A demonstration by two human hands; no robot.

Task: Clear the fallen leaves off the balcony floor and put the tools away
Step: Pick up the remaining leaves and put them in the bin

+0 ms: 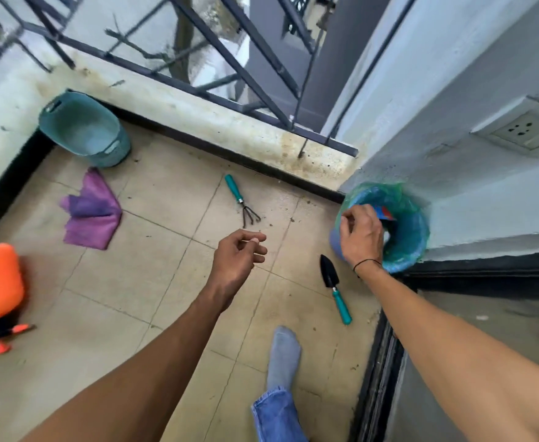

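The right hand (359, 234) reaches over the rim of the bin (411, 231) by the right wall with its fingers curled, likely to drop leaves in, though whether it holds any cannot be told. The left hand (239, 253) hangs over the floor (153, 282) with fingers loosely bent and holds nothing. The rake (241, 199) and trowel (335, 288) lie on the tiles close to the bin, easy to grab, while the tub (83, 129) waits in the far left corner beside a cloth (92, 212).
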